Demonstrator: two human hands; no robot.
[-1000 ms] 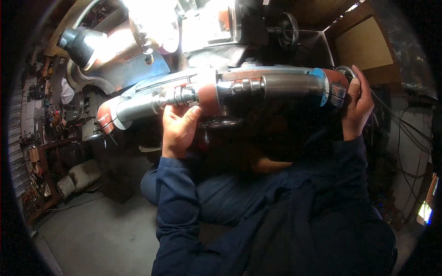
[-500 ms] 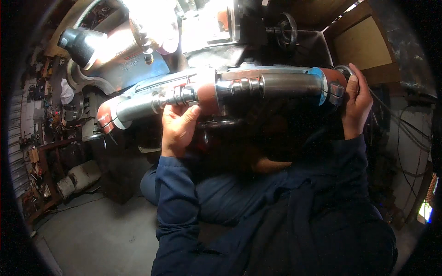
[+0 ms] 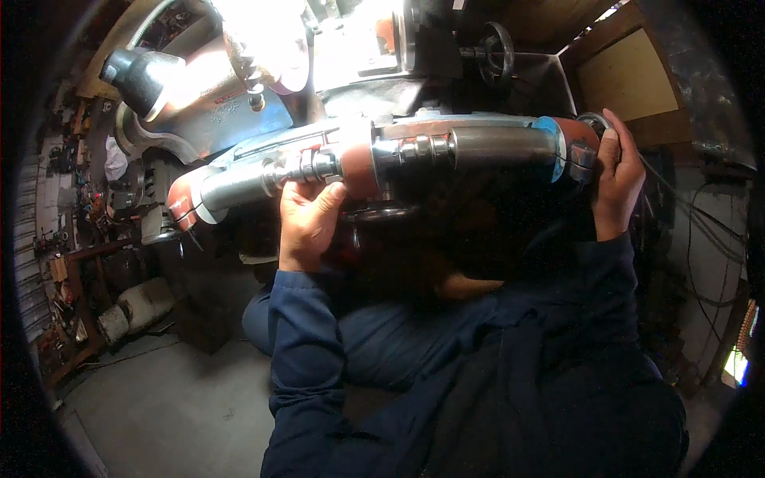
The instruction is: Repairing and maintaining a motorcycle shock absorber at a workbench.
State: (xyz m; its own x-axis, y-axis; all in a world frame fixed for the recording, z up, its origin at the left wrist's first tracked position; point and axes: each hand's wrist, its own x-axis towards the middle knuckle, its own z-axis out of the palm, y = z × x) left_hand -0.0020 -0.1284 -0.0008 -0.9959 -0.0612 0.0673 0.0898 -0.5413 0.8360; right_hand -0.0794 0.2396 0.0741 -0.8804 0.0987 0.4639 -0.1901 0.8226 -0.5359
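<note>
Item: long metal shaft (image 3: 382,159), which I am watching being held level across the front of a machine (image 3: 239,103), above the person's lap. It is showing bright steel tube sections, a ribbed stepped middle, a rust-red collar near centre, red caps at both ends and a blue band by the right end. The left hand (image 3: 307,219) is cupping it from below near the collar, fingers curled together around the underside. The right hand (image 3: 613,179) is pressing flat against the right end cap, fingers together and extended upward. A black handwheel (image 3: 498,48) is sitting behind, near the machine's top edge.
</note>
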